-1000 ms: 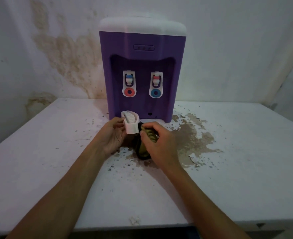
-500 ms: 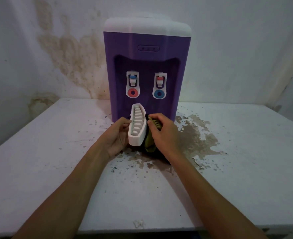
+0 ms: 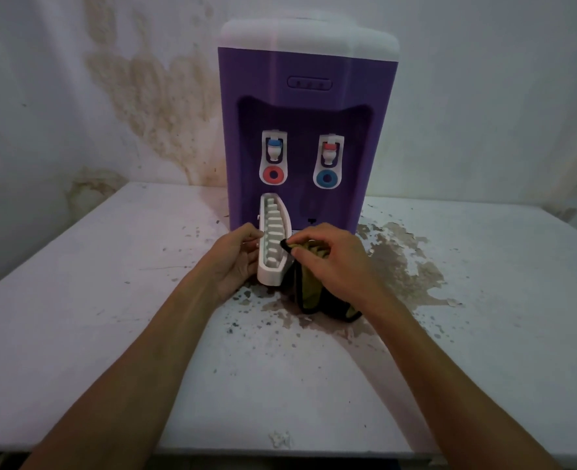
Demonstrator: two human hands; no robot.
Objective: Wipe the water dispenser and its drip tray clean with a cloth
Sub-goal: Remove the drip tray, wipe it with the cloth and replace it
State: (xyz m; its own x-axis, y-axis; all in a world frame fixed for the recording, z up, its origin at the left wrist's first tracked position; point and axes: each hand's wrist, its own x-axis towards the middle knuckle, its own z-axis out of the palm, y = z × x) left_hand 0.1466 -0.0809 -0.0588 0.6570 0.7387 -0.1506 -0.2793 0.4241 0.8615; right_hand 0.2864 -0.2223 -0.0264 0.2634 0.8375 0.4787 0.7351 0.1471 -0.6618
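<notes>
Drip tray, white with a slotted grille, is off the dispenser and stood on end just in front of its base, grille side facing up toward the camera, lower end near the tabletop. Left hand holds the tray's left edge with curled fingers; right hand pinches a bunched yellow-green, dark-edged cloth against the tray's right edge, the rest of the cloth hanging to the tabletop. Purple dispenser with white top stands behind the tray, two taps above it, against a stained wall; peeled, stained tabletop patch sits right of the dispenser base.
</notes>
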